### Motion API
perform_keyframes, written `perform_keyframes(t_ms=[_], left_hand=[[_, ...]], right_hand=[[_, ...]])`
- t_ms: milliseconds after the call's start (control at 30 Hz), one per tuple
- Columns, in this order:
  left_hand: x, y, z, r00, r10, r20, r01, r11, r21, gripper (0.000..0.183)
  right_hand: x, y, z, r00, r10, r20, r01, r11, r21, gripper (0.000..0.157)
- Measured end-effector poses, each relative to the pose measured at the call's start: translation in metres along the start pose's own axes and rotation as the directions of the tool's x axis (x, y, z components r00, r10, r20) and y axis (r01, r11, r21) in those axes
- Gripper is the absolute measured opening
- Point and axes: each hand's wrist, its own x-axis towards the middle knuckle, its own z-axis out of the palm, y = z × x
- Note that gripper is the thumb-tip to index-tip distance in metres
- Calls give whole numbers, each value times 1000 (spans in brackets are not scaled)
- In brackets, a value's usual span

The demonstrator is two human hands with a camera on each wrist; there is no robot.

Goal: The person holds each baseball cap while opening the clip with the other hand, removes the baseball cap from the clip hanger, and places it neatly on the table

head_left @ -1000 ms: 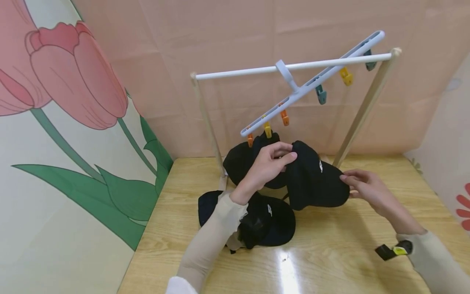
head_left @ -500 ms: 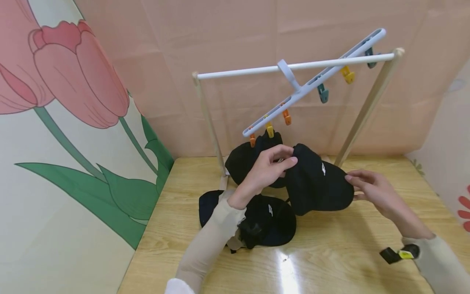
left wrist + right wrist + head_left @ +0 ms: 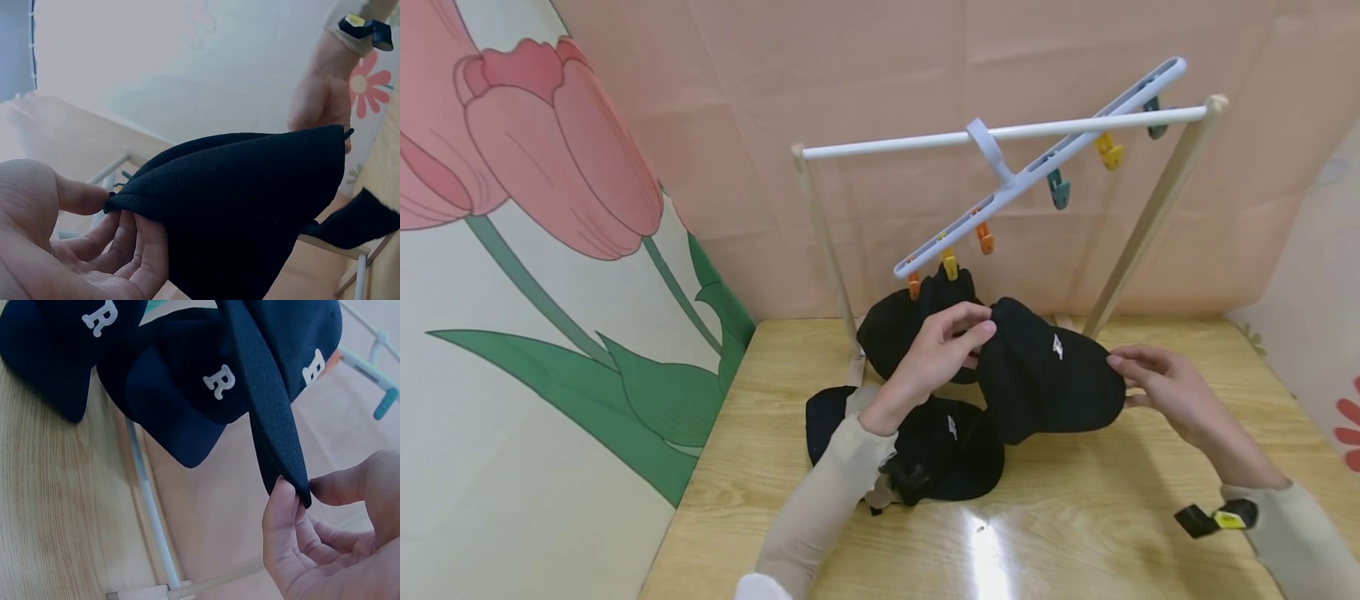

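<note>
So both grips are clamped: left hand (image 3: 934, 350) on the black cap (image 3: 1037, 375) at ten o'clock, right hand (image 3: 1167, 390) on its brim (image 3: 1093, 392) at three, probably to steady it, hanger (image 3: 1015, 185) up at twelve.

Held cap (image 3: 1045, 383): black, with a white letter R (image 3: 314, 367). Cap beneath the hanger (image 3: 886, 333) and cap on the table (image 3: 966, 458): likewise black, each lettered white. I note the hanger (image 3: 950, 232) as pale blue-grey; its clips (image 3: 985, 240) run orange, yellow, orange, teal, yellow, dark teal. Rack bar (image 3: 887, 147): white; posts (image 3: 1150, 229): pale wood. Table (image 3: 737, 517): yellowish wood grain. Backdrop (image 3: 850, 67): peach. Left-hand panel (image 3: 475, 483): white, printed with pink tulips (image 3: 557, 158) and green leaves (image 3: 658, 400). Opposite panel (image 3: 1300, 300): white, with a red flower (image 3: 1349, 417). Sleeves (image 3: 820, 492): beige. Wrist strap (image 3: 1197, 522): black, with a yellow patch (image 3: 1229, 520).
</note>
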Motion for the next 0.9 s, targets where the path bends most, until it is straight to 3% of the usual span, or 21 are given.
perform_keyframes(t_ms=[333, 900], left_hand=[[-5, -1, -2, 1000, -4, -4, 4, 1000, -13, 32], [-20, -8, -6, 1000, 11, 12, -10, 999, -44, 30]], right_hand=[[-6, -1, 5, 1000, -21, 7, 21, 999, 38, 20], [-13, 9, 20, 1000, -12, 25, 10, 997, 72, 16]])
